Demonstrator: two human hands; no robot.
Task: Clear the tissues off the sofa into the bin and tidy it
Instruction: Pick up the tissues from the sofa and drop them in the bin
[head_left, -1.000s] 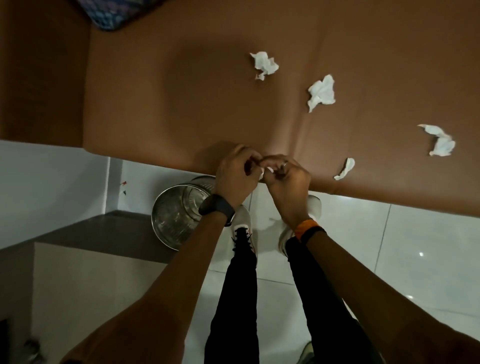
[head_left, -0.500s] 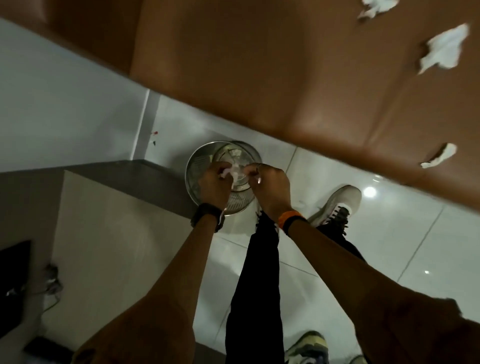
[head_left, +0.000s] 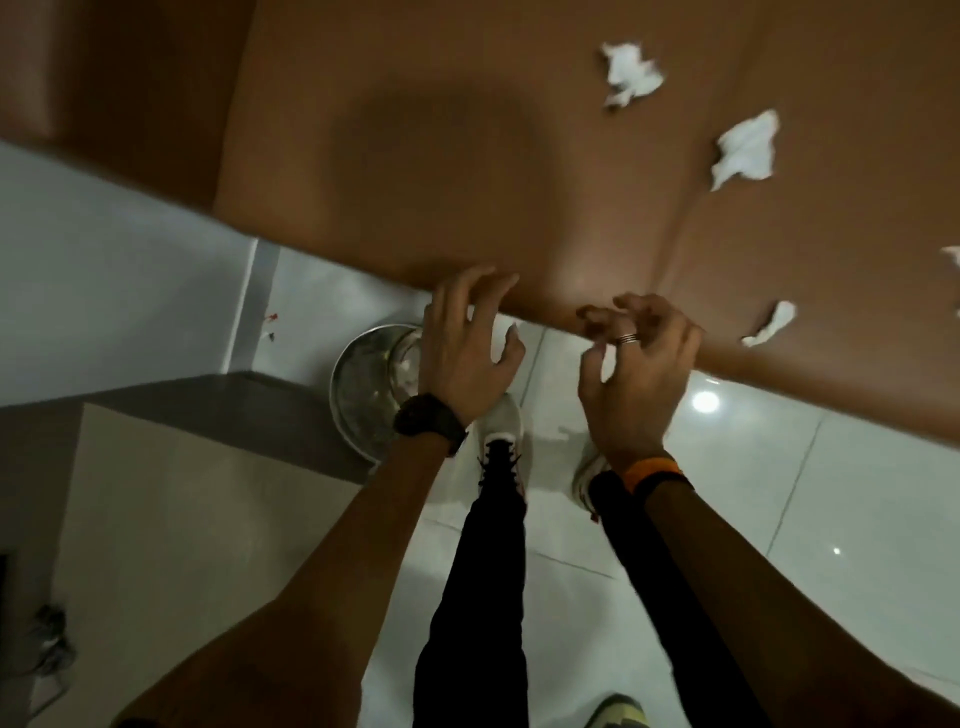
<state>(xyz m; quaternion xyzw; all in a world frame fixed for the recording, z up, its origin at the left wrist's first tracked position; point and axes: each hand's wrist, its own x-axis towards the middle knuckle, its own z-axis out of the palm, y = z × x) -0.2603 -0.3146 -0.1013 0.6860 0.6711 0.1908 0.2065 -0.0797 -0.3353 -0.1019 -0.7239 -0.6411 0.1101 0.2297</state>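
Both hands hover at the front edge of the brown sofa (head_left: 467, 171). The left hand (head_left: 467, 353) is spread, its grip empty, directly over the metal bin (head_left: 363, 384) on the tiled floor (head_left: 779, 519) just below the sofa edge. The right hand (head_left: 639, 374), fingers loosely curled, also holds nothing. Three crumpled tissues lie on the seat: a far tissue (head_left: 631, 75), a middle tissue (head_left: 745, 150), and a near tissue (head_left: 771, 325) beside the sofa edge, close to the right hand.
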